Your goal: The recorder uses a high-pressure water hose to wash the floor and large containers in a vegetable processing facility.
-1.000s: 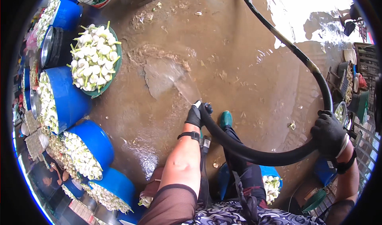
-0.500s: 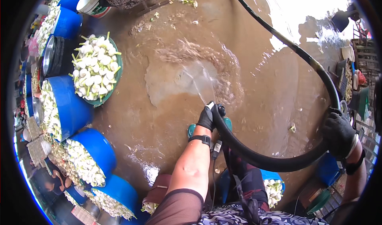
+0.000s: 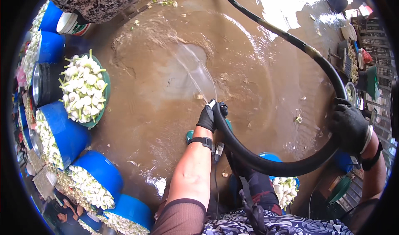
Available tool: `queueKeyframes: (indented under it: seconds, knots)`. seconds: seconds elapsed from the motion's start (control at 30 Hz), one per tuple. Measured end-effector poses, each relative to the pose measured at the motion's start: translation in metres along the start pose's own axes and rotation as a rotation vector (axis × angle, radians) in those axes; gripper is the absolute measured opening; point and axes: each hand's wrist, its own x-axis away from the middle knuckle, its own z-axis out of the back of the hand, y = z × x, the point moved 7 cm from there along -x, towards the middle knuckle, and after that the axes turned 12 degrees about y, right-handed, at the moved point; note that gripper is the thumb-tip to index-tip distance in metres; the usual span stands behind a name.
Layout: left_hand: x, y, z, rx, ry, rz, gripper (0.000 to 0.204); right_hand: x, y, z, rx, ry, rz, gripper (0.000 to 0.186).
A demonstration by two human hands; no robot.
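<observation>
Head view: left hand [image 3: 207,118] grips black hose [image 3: 266,165] end, likely aiming water [image 3: 200,71] toward far edge of floor [image 3: 266,110]; right hand [image 3: 348,125] clenches its loop, probably bearing weight.

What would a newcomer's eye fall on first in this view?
First comes the thick black hose, looping down the right side and across the lower middle, gripped by the gloved left hand and right hand. Next is the water spraying from its end onto the wet brown floor. At left, white bulbs fill a green basin beside blue tubs.
</observation>
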Motion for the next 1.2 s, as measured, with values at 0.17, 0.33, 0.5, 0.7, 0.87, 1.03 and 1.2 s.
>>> queueKeyframes:
  seconds: [0.17, 0.33, 0.5, 0.7, 0.87, 1.03, 1.2]
  knots:
    - [-0.012, -0.042, -0.034, 0.042, -0.109, 0.06, 0.036, 0.013, 0.025, 0.019, 0.017, -0.017, -0.041, 0.015]
    - [-0.027, -0.09, -0.042, 0.067, -0.137, 0.12, 0.036, 0.017, 0.016, 0.05, 0.07, -0.022, -0.047, 0.015]
    - [-0.014, -0.057, 0.016, 0.153, -0.022, 0.08, 0.033, -0.01, 0.017, 0.024, -0.034, 0.04, 0.038, 0.014]
    - [0.019, -0.011, 0.078, 0.182, 0.087, -0.069, 0.035, -0.032, -0.01, -0.012, -0.065, 0.065, 0.078, 0.014]
    - [0.063, 0.003, 0.163, 0.261, 0.184, -0.231, 0.036, -0.052, -0.05, -0.027, -0.094, 0.088, 0.261, 0.013]
    - [0.105, 0.0, 0.246, 0.317, 0.346, -0.234, 0.035, -0.07, -0.084, -0.036, -0.122, -0.004, 0.355, 0.015]
    - [0.104, -0.03, 0.295, 0.411, 0.34, -0.244, 0.031, -0.089, -0.109, -0.032, -0.182, -0.094, 0.359, 0.014]
